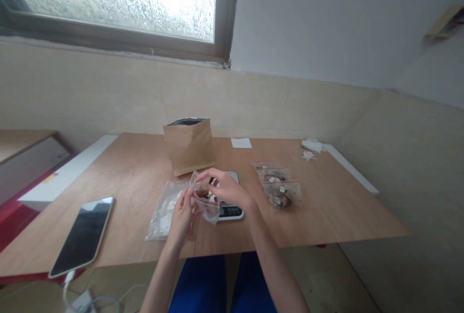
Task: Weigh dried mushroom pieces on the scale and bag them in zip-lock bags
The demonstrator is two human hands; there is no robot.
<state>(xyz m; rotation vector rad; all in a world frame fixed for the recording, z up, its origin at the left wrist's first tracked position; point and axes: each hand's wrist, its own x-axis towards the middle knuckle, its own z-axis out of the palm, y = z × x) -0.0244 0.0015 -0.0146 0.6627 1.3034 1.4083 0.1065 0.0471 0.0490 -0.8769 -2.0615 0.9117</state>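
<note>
Pinching crinkled clear zip bag [209, 210] at centre with left hand [183, 210], fingertips closed; curving right hand [227, 189] half-open at its mouth, impossible to tell if gripping; below boxy kraft pouch [190, 147].

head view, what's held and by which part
A small clear plastic bag with a red strip, its left edge pinched by the left hand; unclear for the right hand.

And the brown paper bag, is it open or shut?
Open: the brown paper bag has its top edges apart, with a dark inside showing between them. I cannot tell whether anything is in it.
</note>
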